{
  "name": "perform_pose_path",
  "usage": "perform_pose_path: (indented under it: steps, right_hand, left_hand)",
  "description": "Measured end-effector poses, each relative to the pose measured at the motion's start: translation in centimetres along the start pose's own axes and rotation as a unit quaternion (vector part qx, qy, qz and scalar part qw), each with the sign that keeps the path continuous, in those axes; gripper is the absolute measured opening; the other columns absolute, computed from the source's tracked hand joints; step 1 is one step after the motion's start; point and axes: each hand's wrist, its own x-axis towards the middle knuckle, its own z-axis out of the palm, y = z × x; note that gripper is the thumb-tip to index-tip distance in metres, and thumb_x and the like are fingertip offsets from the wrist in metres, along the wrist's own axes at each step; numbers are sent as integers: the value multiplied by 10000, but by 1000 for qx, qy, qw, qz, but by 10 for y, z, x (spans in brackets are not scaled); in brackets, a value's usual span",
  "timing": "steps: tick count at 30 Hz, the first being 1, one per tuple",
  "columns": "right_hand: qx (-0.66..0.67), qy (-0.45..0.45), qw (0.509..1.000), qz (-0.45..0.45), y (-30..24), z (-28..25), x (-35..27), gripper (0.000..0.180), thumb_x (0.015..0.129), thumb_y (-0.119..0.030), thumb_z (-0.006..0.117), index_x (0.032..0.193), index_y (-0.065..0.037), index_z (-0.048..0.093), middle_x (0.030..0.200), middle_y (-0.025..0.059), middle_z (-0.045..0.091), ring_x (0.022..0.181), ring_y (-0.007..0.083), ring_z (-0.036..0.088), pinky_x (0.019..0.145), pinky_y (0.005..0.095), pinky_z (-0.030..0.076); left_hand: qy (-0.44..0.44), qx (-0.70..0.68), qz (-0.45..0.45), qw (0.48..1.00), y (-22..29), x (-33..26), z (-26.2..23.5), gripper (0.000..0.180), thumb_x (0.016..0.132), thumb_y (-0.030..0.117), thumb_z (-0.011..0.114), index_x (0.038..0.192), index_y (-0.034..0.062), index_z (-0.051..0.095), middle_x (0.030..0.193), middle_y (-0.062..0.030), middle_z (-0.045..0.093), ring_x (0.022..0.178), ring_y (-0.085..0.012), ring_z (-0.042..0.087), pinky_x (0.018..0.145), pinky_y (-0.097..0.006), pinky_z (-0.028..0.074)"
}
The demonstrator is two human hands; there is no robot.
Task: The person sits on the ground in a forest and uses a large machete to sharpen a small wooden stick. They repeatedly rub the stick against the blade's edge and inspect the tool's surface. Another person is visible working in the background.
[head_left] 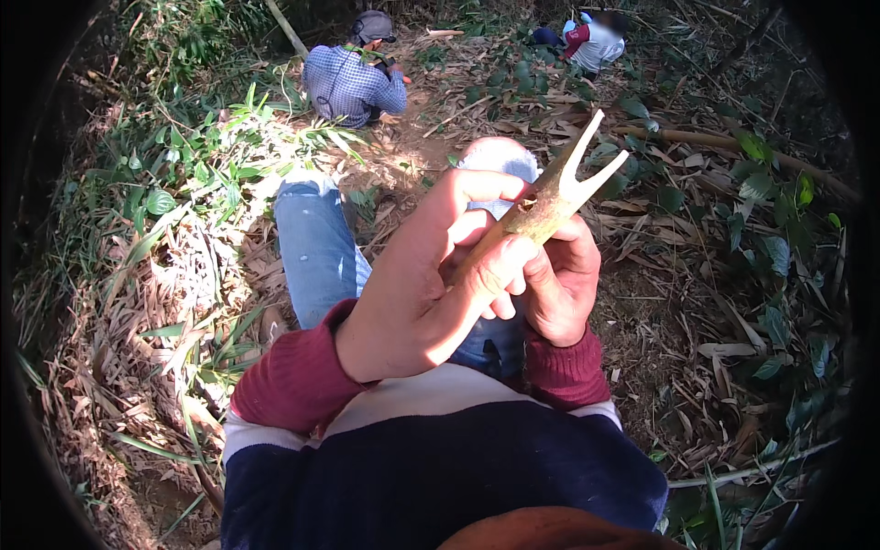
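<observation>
A forked stick (541, 209) is held up in front of my chest, its two pale, pared prongs pointing up and to the right. A small dark notch or knot shows on its greenish-brown stem below the fork. My left hand (440, 266) is closed round the stem, thumb along the near side and forefinger reaching over the top. From the right, my right hand (564, 280) grips it with bent fingers just under the fork. The stick's lower end is hidden behind my hands.
My jeans-clad knees (316, 238) are bent on either side of my hands. Ahead sit a person in a checked shirt and cap (353, 78) and another person (596, 46) farther right. Dry leaves (660, 302) cover the ground; green plants (183, 174) grow at left.
</observation>
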Motion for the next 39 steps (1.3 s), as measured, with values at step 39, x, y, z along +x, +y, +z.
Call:
perform_pose_path:
  steps: [39]
  right_hand:
    - [-216,3,969,-123,-22,-1,15,220,897,-94,767,1062,41,712,957,154,686,887,221,661,772,323,521]
  left_hand:
    - [24,143,16,989,28,0,-19,162,959,51,700,1080,-53,668,903,-83,710,819,-105,669,721,-257,547]
